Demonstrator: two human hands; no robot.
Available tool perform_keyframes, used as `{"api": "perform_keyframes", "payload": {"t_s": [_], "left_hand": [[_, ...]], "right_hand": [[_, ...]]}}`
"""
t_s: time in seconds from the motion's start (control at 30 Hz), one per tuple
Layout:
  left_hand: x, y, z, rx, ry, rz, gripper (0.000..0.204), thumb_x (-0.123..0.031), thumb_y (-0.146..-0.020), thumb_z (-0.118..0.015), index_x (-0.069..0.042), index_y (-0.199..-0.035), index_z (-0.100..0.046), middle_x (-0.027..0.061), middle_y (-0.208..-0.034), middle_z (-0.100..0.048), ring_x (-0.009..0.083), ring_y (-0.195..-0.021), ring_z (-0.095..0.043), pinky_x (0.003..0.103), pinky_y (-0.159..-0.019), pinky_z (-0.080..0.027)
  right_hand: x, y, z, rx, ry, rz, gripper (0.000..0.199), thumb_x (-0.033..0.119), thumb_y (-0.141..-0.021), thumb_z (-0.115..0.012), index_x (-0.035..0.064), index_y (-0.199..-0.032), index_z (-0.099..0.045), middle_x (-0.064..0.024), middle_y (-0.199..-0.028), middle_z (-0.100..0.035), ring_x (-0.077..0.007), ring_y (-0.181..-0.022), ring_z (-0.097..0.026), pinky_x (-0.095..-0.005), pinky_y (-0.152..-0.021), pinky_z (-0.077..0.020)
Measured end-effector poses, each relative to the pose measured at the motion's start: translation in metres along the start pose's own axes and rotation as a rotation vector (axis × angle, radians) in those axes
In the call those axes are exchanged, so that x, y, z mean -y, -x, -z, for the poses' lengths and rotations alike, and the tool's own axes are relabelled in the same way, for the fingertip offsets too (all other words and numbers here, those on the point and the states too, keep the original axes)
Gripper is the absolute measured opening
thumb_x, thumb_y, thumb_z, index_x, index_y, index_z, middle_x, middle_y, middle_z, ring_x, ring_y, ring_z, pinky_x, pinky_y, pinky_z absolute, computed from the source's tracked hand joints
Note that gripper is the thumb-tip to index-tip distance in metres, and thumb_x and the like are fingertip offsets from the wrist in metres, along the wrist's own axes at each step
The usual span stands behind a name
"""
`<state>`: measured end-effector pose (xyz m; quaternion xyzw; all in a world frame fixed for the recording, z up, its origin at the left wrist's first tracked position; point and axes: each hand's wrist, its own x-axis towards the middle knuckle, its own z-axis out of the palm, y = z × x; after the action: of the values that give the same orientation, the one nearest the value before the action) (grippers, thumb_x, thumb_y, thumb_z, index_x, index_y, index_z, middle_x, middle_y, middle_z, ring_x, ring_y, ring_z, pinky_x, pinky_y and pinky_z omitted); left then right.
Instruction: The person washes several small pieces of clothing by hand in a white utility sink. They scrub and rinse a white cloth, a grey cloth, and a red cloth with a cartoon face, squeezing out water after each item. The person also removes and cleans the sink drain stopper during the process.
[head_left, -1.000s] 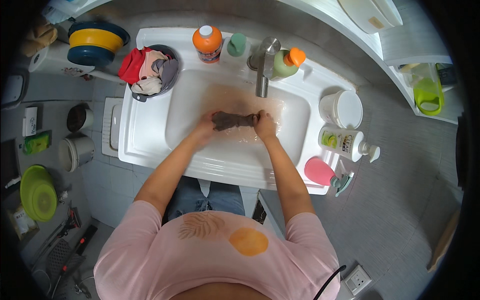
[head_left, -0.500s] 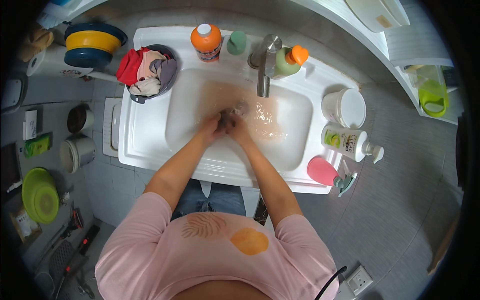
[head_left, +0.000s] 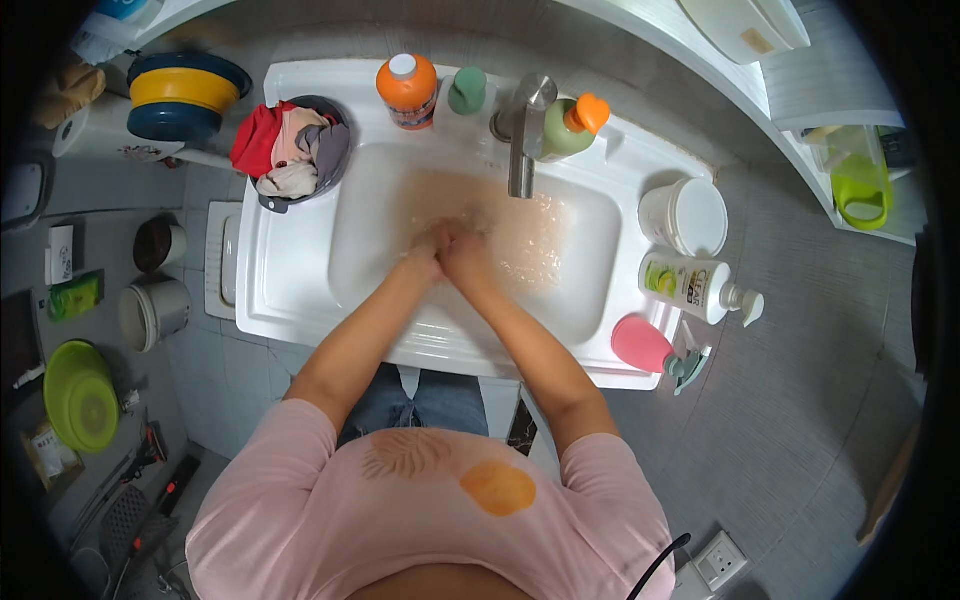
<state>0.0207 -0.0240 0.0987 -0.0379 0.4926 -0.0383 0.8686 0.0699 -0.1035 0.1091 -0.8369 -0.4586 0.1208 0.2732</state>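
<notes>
My left hand [head_left: 428, 250] and my right hand [head_left: 466, 257] are pressed together, fingers closed, low in the white sink [head_left: 300, 300], which holds brownish, foamy water [head_left: 545, 240]. A dark cloth is bunched between the two hands and is almost wholly hidden by them. The hands sit just left of and below the metal tap [head_left: 522, 140].
On the sink's rim stand an orange bottle [head_left: 407, 90], a small green cup [head_left: 467, 90], a green bottle with an orange cap [head_left: 572, 125], a white tub [head_left: 685, 215], a white pump bottle [head_left: 695, 285] and a pink spray bottle [head_left: 645, 345]. A bowl of clothes [head_left: 292, 150] sits at the left corner.
A second ago the dark cloth was stretched between my hands. The hands have since come together, bunching it, and have shifted slightly left in the water.
</notes>
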Motion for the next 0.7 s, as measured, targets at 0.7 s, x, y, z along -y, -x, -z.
{"api": "perform_keyframes", "payload": {"t_s": [0.7], "left_hand": [[-0.037,-0.095,0.116,-0.254,-0.942,-0.426,0.02,-0.011,-0.088,-0.045,-0.001,-0.103,-0.054,0.0099,-0.092,-0.059,0.0213,-0.081,-0.059,0.033,-0.067,-0.054]], "right_hand": [[-0.104,0.035,-0.044,0.2,0.176,-0.684,0.036,0.016,-0.079,-0.051,0.0103,-0.114,-0.043,-0.018,-0.11,-0.046,-0.0361,-0.1,-0.046,-0.0427,-0.084,-0.0407]]}}
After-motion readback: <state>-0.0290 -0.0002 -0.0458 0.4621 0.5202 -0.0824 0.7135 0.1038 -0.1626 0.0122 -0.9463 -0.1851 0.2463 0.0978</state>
